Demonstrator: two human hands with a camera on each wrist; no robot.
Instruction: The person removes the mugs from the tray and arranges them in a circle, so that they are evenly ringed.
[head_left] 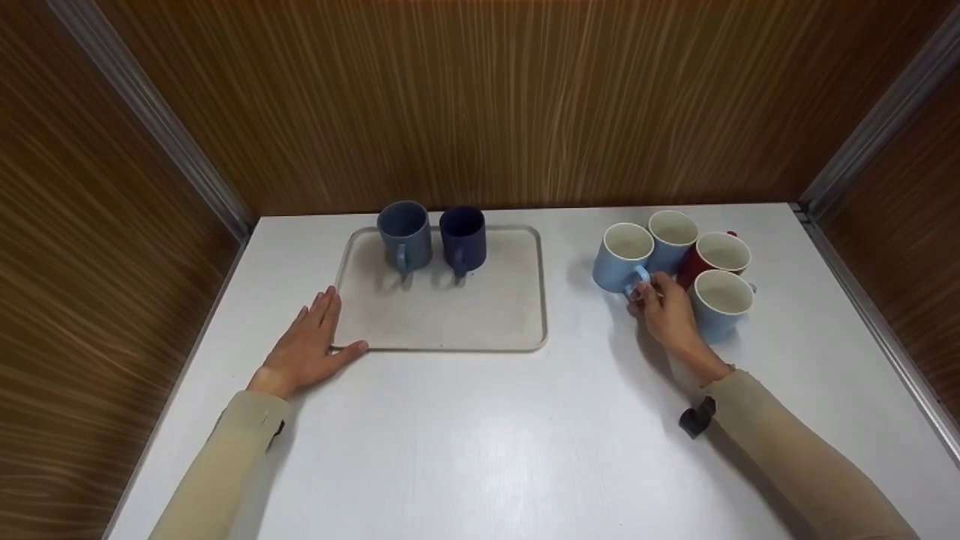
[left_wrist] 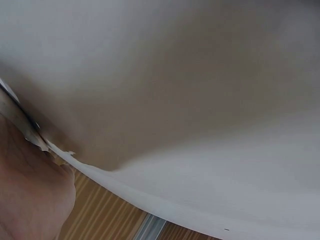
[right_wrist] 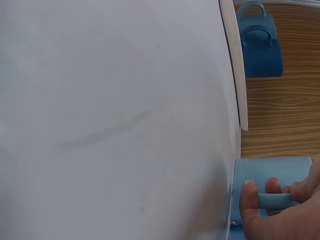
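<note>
My right hand (head_left: 670, 315) grips the handle of a light blue mug (head_left: 616, 271) with a cream inside; the right wrist view shows thumb and fingers around that handle (right_wrist: 274, 201). The mug stands upright at the left of a group of mugs. My left hand (head_left: 306, 352) lies with straight, spread fingers at the front left corner of a beige tray (head_left: 450, 322), the thumb along its front edge. On the tray's back part stand a grey-blue mug (head_left: 409, 244) and a dark navy mug (head_left: 466, 240), handles toward me.
Close around the gripped mug stand another blue mug (head_left: 664, 255) behind, a red mug (head_left: 694, 264) to the right and a light blue mug (head_left: 716, 319) beside my right hand. A wood-grain panel (head_left: 510, 105) rises behind the white table (head_left: 480, 435), with more panels at both sides.
</note>
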